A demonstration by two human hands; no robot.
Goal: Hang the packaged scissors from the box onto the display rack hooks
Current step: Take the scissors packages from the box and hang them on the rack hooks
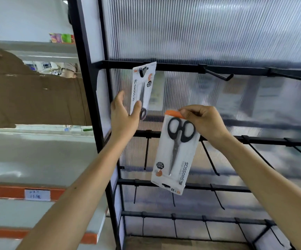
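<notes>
A hanging pack (142, 87) reading "SCISSORS" is dangling from the top hook (142, 72) at eleven o'clock. The left hand (124, 116), fingers loosely spread, is touching its lower edge. At four o'clock from it, the right hand (203, 121) is pinching a second pack (176, 156), "SCISSORS" upside down, by its orange end.

Bright, even light here, soft and diffuse, and the ribbed translucent panel (200, 33) glows as if lit from behind, with no hard shadows anywhere. The black rack frame (90, 98) stands dark against that glow. The held scissors pack (175, 159) in the right hand (203, 123) is crisp enough to read its lettering. The hung scissors pack (142, 87) by the left hand (124, 116) looks a touch softer. Shapes behind the panel smear into grey blurs. Pale glare washes the white shelf (29, 159) at left, and the wide lens bows the frame's uprights and bars toward the edges.
</notes>
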